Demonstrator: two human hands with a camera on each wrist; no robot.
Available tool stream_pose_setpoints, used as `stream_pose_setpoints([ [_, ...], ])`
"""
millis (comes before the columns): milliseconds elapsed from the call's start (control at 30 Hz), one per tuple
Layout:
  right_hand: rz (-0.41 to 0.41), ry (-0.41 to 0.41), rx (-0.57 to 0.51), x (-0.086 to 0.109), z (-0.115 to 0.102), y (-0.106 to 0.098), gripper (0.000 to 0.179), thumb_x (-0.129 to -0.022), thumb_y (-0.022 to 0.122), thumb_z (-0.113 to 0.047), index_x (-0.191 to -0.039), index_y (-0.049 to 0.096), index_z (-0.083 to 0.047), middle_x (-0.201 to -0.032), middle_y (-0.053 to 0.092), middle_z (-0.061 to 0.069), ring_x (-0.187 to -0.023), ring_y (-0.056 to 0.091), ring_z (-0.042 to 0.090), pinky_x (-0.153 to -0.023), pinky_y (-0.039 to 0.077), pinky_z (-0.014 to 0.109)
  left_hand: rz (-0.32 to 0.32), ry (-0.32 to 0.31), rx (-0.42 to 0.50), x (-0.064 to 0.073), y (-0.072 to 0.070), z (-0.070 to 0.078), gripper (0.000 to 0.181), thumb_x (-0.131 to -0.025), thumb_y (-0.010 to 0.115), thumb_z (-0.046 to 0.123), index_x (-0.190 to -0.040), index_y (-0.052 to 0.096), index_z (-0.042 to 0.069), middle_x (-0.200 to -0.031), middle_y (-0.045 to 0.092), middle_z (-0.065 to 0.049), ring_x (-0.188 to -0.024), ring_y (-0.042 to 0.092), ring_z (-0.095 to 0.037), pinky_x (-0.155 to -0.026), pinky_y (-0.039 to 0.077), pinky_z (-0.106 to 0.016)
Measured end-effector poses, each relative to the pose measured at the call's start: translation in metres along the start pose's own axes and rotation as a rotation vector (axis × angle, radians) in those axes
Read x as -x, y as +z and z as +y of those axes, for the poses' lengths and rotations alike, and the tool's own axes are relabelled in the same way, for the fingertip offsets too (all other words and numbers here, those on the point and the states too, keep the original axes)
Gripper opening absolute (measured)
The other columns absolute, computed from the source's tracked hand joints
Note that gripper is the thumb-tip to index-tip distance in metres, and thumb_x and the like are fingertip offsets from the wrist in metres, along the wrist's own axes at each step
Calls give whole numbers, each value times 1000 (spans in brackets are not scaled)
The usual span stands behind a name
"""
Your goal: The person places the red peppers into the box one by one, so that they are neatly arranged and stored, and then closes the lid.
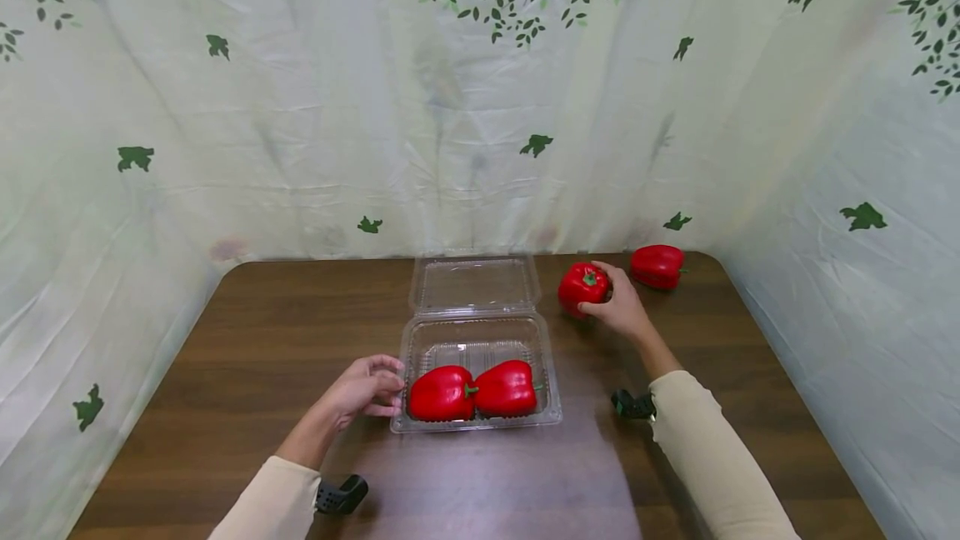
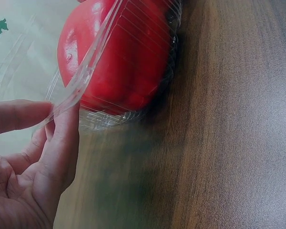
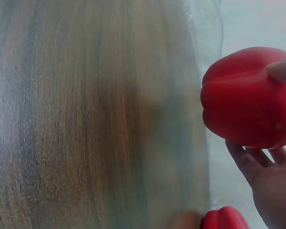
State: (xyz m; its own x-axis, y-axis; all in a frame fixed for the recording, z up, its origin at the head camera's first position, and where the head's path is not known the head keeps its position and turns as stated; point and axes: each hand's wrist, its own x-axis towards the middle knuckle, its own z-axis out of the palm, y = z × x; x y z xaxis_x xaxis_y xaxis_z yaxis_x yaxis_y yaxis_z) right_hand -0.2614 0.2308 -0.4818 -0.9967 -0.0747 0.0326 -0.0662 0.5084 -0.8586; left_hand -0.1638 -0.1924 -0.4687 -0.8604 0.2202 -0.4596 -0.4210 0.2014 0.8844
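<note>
Presumably light, firm and slippery, best held round its sides, this pepper [image 1: 574, 288] is gripped by my right hand [image 1: 624, 305], right of the box [image 1: 463, 352] whose rim [image 2: 88, 71] my left hand [image 1: 363, 390] pinches.

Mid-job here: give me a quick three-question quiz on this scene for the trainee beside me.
1. Count: how many red peppers lie inside the clear container, and how many are outside it?
2. True or false: the lid is closed over the container.
3. Fill in: in the left wrist view, the left hand pinches the container's ____.

Key:
1. Two inside, two outside: one pepper gripped by the right hand, another pepper on the table.
2. False; it is folded open on the container's far side.
3. Rim.
</note>
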Motion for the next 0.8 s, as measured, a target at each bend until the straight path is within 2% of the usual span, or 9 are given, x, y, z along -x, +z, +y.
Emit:
stream_pose_setpoints([
  [167, -8, -23, -22, 3, -5, 1, 75, -81, 72, -7, -143, 32, -3, -139, 35, 23, -127, 36, 41, -101, 40, 59, -5, -3, 4, 0, 0, 0, 33, -93, 56, 0, -122, 42, -7, -80, 57, -9, -64, 60, -20, -64, 60, -37],
  [433, -3, -47, -34, 11, -14, 2, 76, -80, 75, -12, -144, 35, -10, -140, 38, 19, -124, 38, 39, -98, 43, 59, -6, 3, 0, 0, 0, 0, 33, -93, 56, 0, -122, 42, -7, -79, 58, -9, -63, 60, -19, -63, 60, -36],
  [800, -24, -37, -88, 14, -17, 0, 77, -80, 75, -11, -143, 31, -5, -141, 39, 23, -124, 38, 40, -102, 39, 58, -9, 5, -2, 0, 0, 1, 34, -93, 56, 0, -122, 42, -8, -79, 57, -9, -63, 60, -19, -63, 60, -36],
])
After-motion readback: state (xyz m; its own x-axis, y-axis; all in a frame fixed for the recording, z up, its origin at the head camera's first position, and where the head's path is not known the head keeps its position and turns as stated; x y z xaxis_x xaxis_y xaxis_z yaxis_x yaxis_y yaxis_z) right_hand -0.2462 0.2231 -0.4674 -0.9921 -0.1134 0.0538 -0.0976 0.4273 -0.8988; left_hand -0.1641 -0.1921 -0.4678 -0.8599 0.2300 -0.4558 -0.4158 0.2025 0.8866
